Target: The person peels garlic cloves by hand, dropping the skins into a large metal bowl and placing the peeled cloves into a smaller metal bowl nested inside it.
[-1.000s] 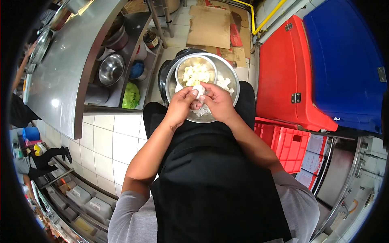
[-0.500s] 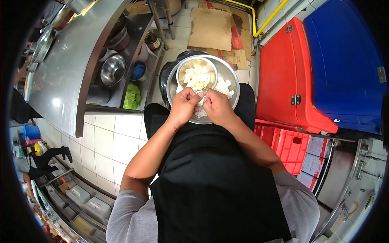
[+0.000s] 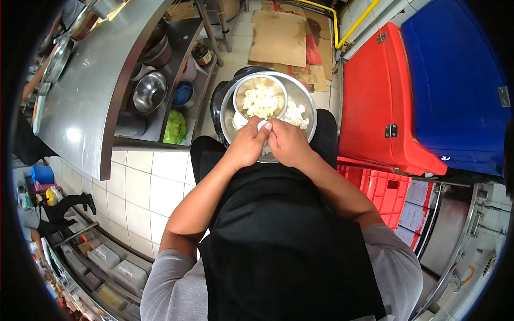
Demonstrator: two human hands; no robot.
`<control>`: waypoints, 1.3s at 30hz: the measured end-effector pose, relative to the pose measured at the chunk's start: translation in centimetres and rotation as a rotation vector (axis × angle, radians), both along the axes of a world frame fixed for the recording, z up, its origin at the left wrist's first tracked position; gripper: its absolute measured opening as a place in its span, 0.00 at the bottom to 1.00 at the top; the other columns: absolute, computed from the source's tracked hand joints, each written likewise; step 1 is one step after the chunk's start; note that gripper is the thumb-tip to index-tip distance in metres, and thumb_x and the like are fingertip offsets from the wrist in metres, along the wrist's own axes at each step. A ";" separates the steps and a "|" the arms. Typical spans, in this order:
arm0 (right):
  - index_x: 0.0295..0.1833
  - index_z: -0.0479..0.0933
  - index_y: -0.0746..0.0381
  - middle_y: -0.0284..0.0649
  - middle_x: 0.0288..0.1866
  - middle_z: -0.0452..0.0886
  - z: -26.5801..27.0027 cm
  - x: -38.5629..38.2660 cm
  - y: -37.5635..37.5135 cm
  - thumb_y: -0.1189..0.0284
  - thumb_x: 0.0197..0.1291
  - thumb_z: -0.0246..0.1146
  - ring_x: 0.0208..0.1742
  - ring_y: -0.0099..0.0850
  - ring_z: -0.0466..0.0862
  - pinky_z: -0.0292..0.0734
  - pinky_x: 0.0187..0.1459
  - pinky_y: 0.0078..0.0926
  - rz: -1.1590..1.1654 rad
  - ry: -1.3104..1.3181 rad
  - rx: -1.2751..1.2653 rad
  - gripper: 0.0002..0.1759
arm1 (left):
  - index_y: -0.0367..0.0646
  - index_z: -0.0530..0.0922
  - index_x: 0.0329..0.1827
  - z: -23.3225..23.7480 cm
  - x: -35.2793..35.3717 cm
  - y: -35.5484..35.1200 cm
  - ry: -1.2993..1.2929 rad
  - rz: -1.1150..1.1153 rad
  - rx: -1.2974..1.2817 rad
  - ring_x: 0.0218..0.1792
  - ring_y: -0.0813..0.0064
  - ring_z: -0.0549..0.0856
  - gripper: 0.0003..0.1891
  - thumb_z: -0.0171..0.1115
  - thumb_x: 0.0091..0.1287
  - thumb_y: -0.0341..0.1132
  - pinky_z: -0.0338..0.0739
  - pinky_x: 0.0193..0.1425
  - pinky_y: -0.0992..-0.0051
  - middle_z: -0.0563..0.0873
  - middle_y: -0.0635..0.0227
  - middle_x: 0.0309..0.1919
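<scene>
A white garlic piece (image 3: 263, 125) is pinched between my two hands over the bowls. My left hand (image 3: 248, 143) is closed on it, thumb on top. My right hand (image 3: 289, 142) is closed too, its fingers curled against the same garlic; whether a small blade is in them is hidden. Just beyond the fingertips, a small steel bowl (image 3: 237, 92) holds many pale peeled garlic cloves (image 3: 261, 100). It rests inside a wide steel basin (image 3: 308, 95), with white unpeeled garlic (image 3: 294, 114) at its right. My hands cover the basin's near part.
A steel table (image 3: 80, 101) with pots and a green bag (image 3: 174, 127) on its lower shelf stands left. Red (image 3: 372, 101) and blue (image 3: 455, 80) cooler boxes and a red crate (image 3: 383, 195) stand right. Cardboard (image 3: 277, 37) covers the floor ahead. Another person's leg (image 3: 64, 207) shows far left.
My hands have drawn closer together, knuckles turned more upward around the garlic. The bowl and basin stay in place. At the far left, another person's arm has shifted by the table.
</scene>
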State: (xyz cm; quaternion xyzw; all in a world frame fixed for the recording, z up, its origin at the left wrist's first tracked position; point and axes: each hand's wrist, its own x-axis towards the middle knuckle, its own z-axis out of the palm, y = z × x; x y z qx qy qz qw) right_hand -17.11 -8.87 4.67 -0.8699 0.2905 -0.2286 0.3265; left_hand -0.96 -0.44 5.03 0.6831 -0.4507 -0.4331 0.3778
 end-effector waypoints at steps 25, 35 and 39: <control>0.54 0.82 0.62 0.52 0.42 0.90 -2.2 -3.8 -3.7 0.70 0.72 0.67 0.41 0.52 0.90 0.83 0.45 0.43 -0.147 0.437 -0.014 0.10 | 0.44 0.83 0.53 -2.8 2.9 -0.9 0.730 0.208 0.042 0.28 0.83 0.78 0.16 0.59 0.88 0.48 0.75 0.32 0.80 0.88 0.73 0.38; 0.55 0.78 0.64 0.29 0.31 0.80 -4.2 1.5 0.1 0.79 0.67 0.78 0.31 0.16 0.77 0.74 0.34 0.21 -0.111 -0.298 0.521 0.17 | 0.47 0.81 0.67 -2.2 0.9 -0.7 0.789 0.241 0.003 0.39 0.85 0.81 0.13 0.57 0.88 0.41 0.74 0.45 0.80 0.88 0.74 0.47; 0.50 0.79 0.65 0.38 0.30 0.83 -2.8 1.6 0.6 0.76 0.62 0.79 0.30 0.26 0.82 0.79 0.34 0.32 -0.165 -0.250 0.343 0.17 | 0.48 0.77 0.67 -0.8 -0.3 -0.5 0.817 0.275 -0.039 0.41 0.85 0.81 0.11 0.55 0.89 0.38 0.74 0.46 0.82 0.87 0.71 0.49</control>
